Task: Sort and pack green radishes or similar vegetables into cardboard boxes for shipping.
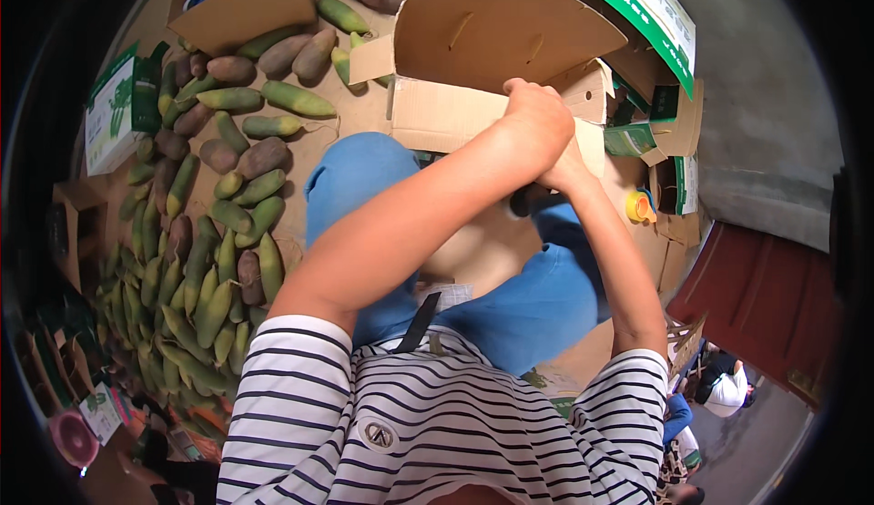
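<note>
Here, your left hand (537, 122) lies curled over your right hand (566, 170) in the upper middle of the frame, both pressed on the near flap of the plain brown corrugated cardboard box (496, 40), which stands open with its flaps raised. Your left fingers are closed; whether your right fingers grip anything you cannot tell, as they are hidden. One such box is in hand. Left of it, dozens of long green and brownish fruits (218, 259) lie heaped, too many to count. One small yellow tape roll (640, 206) sits at right.

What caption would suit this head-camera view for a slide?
Both hands, left hand over right hand, press on a cardboard box beside a heap of green-brown fruit.
</note>
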The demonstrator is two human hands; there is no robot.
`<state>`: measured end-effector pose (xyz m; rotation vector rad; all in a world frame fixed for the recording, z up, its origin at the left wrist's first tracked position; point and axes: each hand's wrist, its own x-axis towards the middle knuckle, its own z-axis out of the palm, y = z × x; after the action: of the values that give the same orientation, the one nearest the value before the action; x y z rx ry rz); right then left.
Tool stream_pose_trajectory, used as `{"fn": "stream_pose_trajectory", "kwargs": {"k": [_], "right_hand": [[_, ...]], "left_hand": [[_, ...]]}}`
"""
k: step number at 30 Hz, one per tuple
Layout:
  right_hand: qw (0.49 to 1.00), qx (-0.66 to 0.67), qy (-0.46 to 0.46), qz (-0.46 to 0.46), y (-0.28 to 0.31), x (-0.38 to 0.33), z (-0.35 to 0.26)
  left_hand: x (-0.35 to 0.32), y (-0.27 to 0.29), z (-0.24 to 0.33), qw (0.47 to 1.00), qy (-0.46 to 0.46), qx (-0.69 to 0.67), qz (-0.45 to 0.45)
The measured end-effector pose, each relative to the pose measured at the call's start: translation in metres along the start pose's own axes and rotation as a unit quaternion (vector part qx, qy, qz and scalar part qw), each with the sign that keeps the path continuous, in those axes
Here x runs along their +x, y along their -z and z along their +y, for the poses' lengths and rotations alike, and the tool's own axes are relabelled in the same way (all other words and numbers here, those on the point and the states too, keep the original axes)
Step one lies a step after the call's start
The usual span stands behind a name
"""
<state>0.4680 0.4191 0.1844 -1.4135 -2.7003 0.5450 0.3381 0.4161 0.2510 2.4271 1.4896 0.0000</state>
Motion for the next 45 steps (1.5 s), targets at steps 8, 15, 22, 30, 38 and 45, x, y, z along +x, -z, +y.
{"fn": "stream_pose_trajectory", "kwargs": {"k": [8, 15, 22, 30, 38, 45], "right_hand": [[0.996, 0.014, 0.013, 0.083, -0.025, 0.010, 0.012], [0.989, 0.057, 0.089, 0.104, -0.035, 0.002, 0.034], [0.985, -0.117, 0.064, 0.110, -0.023, -0.010, 0.001], [0.991, -0.125, 0.047, 0.030, -0.005, -0.014, -0.012], [0.988, -0.149, 0.035, -0.011, 0.003, -0.015, -0.025], [0.992, -0.125, 0.034, 0.001, 0.002, -0.013, -0.029]], "left_hand": [[-0.002, -0.020, 0.026, 0.994, -0.056, 0.019, 0.096], [-0.033, 0.015, 0.017, 0.937, -0.143, -0.182, 0.261], [-0.169, -0.038, -0.130, 0.878, 0.123, -0.276, 0.371], [-0.427, -0.264, -0.218, 0.829, 0.555, -0.063, 0.031], [-0.507, -0.297, -0.210, 0.812, 0.554, 0.184, -0.020], [-0.513, -0.294, -0.241, 0.731, 0.654, 0.036, -0.192]]}}
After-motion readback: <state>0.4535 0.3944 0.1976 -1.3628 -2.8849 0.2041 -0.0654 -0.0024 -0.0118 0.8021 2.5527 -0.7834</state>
